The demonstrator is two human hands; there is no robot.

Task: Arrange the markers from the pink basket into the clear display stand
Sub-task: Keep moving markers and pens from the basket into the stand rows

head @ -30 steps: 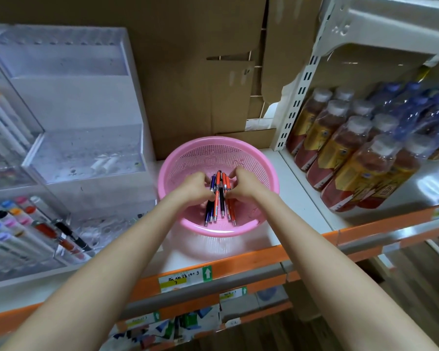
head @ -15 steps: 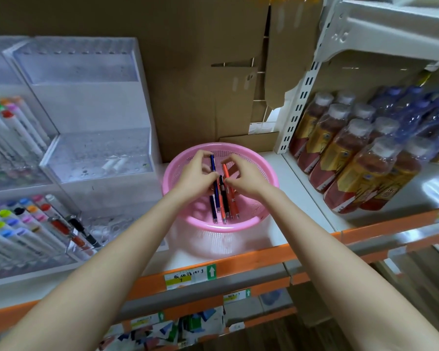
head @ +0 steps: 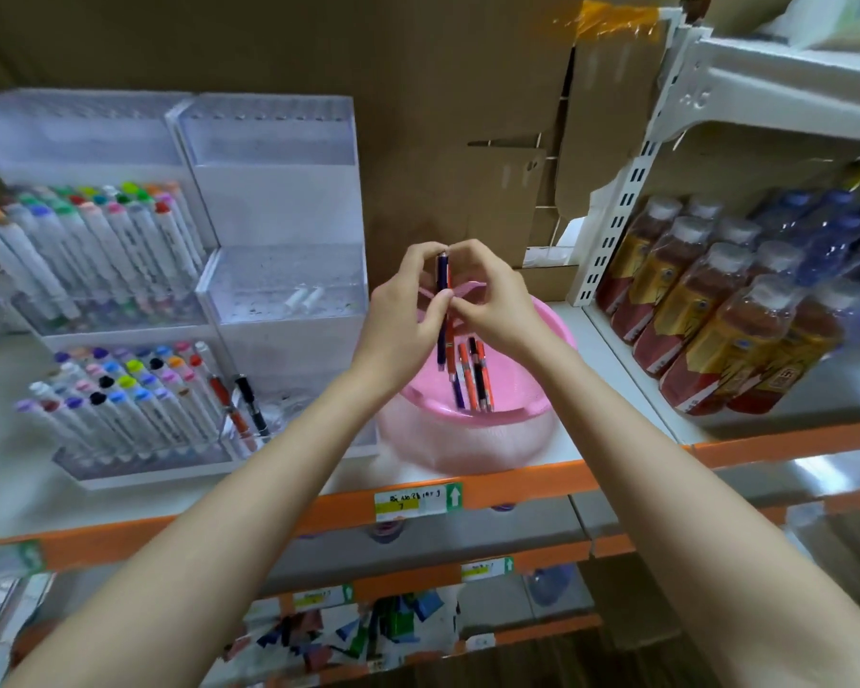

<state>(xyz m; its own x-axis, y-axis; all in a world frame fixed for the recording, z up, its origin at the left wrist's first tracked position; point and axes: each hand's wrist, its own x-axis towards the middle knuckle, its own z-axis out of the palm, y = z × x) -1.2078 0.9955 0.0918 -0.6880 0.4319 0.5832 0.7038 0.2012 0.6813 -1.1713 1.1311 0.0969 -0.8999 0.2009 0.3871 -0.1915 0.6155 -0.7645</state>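
Note:
The pink basket (head: 472, 434) sits on the shelf in the middle of the view. Both hands are raised above its far rim. My left hand (head: 405, 315) and my right hand (head: 492, 302) together pinch a small upright bundle of markers (head: 443, 290), a dark blue one in front and an orange one behind it. Several orange, black and purple markers (head: 475, 372) still lie inside the basket. The clear display stand (head: 279, 285) is to the left; its lower front slot holds a red and a black marker (head: 244, 407).
A second clear stand (head: 95, 300) at far left is packed with white colour-capped markers. Bottled drinks (head: 726, 300) fill the shelf on the right. Cardboard (head: 443, 116) backs the shelf. An orange shelf edge (head: 517, 481) with price labels runs along the front.
Both hands have lifted out of the basket with a few markers and now hold them upright above the rim. The view has shifted left, showing more of the stands.

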